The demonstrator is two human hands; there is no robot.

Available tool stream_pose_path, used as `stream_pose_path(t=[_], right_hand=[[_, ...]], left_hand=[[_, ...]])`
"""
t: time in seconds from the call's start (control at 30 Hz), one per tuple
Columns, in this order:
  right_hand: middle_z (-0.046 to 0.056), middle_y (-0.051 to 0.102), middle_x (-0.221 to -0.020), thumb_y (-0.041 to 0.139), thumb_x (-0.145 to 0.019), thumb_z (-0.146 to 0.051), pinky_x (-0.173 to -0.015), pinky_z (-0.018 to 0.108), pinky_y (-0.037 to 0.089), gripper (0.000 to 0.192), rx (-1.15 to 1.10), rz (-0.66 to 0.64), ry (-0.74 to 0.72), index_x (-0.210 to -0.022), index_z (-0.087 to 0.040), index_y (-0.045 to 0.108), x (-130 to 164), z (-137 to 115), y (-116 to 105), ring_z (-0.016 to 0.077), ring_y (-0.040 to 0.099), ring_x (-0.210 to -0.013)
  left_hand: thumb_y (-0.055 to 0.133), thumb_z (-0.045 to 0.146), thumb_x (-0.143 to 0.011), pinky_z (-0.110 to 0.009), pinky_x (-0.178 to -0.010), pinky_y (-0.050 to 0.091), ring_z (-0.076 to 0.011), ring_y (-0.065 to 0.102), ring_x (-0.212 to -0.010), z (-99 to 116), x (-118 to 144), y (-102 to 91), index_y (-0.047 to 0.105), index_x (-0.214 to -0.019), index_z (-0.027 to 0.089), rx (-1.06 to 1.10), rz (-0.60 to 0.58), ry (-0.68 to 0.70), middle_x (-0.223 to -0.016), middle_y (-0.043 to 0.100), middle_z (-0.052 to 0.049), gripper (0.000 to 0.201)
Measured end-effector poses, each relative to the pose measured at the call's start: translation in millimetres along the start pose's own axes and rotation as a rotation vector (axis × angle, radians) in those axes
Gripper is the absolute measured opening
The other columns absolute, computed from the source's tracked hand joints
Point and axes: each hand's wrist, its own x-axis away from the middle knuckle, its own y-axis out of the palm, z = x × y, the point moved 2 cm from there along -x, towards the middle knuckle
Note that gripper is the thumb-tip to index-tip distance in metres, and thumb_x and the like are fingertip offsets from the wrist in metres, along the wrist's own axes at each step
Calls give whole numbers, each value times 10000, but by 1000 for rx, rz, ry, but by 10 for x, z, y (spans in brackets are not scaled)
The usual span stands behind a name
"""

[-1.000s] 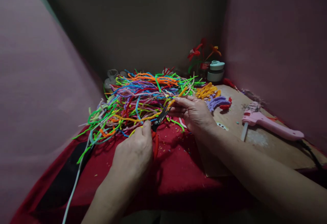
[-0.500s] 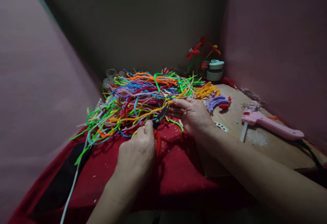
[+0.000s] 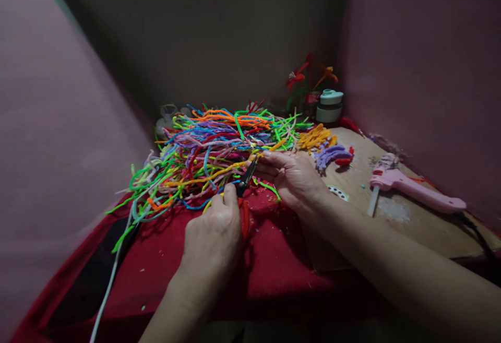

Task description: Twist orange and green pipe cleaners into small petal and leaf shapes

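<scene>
Left hand (image 3: 214,225) clenched round one red-handled tool (image 3: 246,179), tip at one orange stem (image 3: 278,145) pinched in right hand (image 3: 300,177), stem heap (image 3: 213,139) crowding just beyond, too tangled to count; one pink glue gun (image 3: 415,190) rightward, one white cable (image 3: 108,288) leftward.

A tangled heap of multicoloured fuzzy stems (image 3: 211,155) blocks the way ahead of both hands. Between the person's left hand (image 3: 214,223) and right hand (image 3: 300,178), a red-handled, dark-tipped hand tool (image 3: 246,178) bars the gap; nearer, I see crumb-strewn, deep-red cloth (image 3: 274,259) offering a lane between the forearms. Rightward, a pink plastic glue gun (image 3: 418,186) obstructs the brown flat board (image 3: 362,168); leftward, a thin white cable (image 3: 106,293) crosses.
</scene>
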Motion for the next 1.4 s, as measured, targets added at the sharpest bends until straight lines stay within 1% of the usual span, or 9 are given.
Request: stream_pose_path(t=[0.23,0.37,0.43,0.67,0.9,1.0,1.1,1.27,1.4], right_hand=[[30,683,-620,580,-680,-72,-735,319,536,103,-21,2,-8,-607,-144,579,14,0,28,152,666,-603],[33,670,-608,568,-682,-75,-742,330,533,108,-26,7,17,-600,-146,562,22,9,38,168,674,-629],[31,667,-610,587,-669,-76,-740,337,533,102,-22,3,-8,-602,-147,558,26,9,37,173,674,-630],[11,651,-631,643,-639,-76,-742,319,532,107,27,-14,-97,-608,-143,566,34,-1,49,143,655,-616],[-1,649,-631,651,-640,-99,-739,307,537,81,77,-40,-141,-619,-141,586,42,11,55,125,643,-608],[-10,631,-610,648,-639,-96,-747,298,533,78,80,-41,-155,-617,-138,587,47,5,60,122,645,-611],[-6,631,-605,632,-641,-85,-730,299,537,91,62,-38,-142,-611,-141,566,44,-2,71,130,649,-608],[5,636,-612,629,-627,-83,-705,312,542,110,24,-42,-132,-624,-143,538,22,5,72,149,656,-604],[-19,626,-606,628,-624,-82,-682,267,533,85,55,-67,-176,-627,-140,565,26,10,72,115,638,-583]], left_hand=[[260,99,-869,-276,-507,494,-230,665,-669,17,-16,29,410,-1237,113,24,-6,-14,-912,635,-129,398],[270,115,-870,-273,-505,490,-224,664,-645,35,-13,40,396,-1235,119,27,-19,-13,-906,635,-122,386],[267,111,-867,-279,-504,494,-228,665,-644,42,-12,43,386,-1242,112,33,-23,-7,-902,633,-120,393],[234,89,-869,-322,-503,512,-247,663,-644,44,-22,50,419,-1214,106,47,0,-3,-863,616,-105,392],[241,81,-866,-319,-495,506,-247,662,-642,33,-24,66,421,-1193,105,57,13,18,-816,606,-87,374],[244,87,-870,-308,-503,500,-242,665,-655,25,-28,91,419,-1171,121,97,24,31,-836,618,-87,350],[260,99,-873,-293,-512,493,-236,668,-658,35,-47,129,406,-1155,125,156,-4,41,-842,634,-93,320],[298,90,-850,-304,-522,493,-256,671,-640,85,-75,157,383,-1137,121,214,-60,36,-717,632,-74,301],[268,80,-855,-334,-536,505,-267,675,-677,103,-80,118,404,-1095,132,196,-51,27,-823,641,-107,281]])
